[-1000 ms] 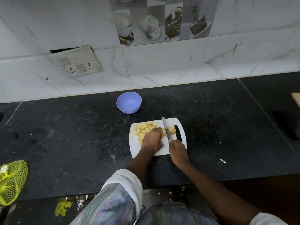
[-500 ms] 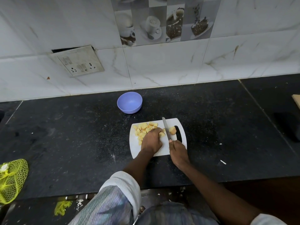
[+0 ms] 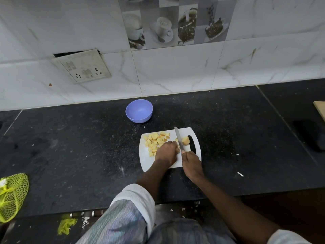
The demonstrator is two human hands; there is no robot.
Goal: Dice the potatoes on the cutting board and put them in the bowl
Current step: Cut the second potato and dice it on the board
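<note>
A white cutting board [image 3: 195,136] lies on the black counter. Several yellow potato cubes [image 3: 155,140] are piled on its left half. My left hand [image 3: 166,153] holds down a potato piece just left of the blade; most of that piece is hidden under my fingers. My right hand [image 3: 191,162] grips the handle of a knife [image 3: 178,138], whose blade points away from me across the board. A cut-off potato end [image 3: 185,140] lies right of the blade. The purple bowl [image 3: 139,113] stands behind the board and looks to hold nothing.
A yellow mesh bag [image 3: 12,196] sits at the counter's front left. A dark object [image 3: 309,134] and a wooden edge [image 3: 320,110] are at the far right. The tiled wall with a socket plate [image 3: 82,68] rises behind the counter.
Hardly anything has moved: both hands stay at the same spot on the board, and the knife blade has shifted only slightly against the potato piece.
</note>
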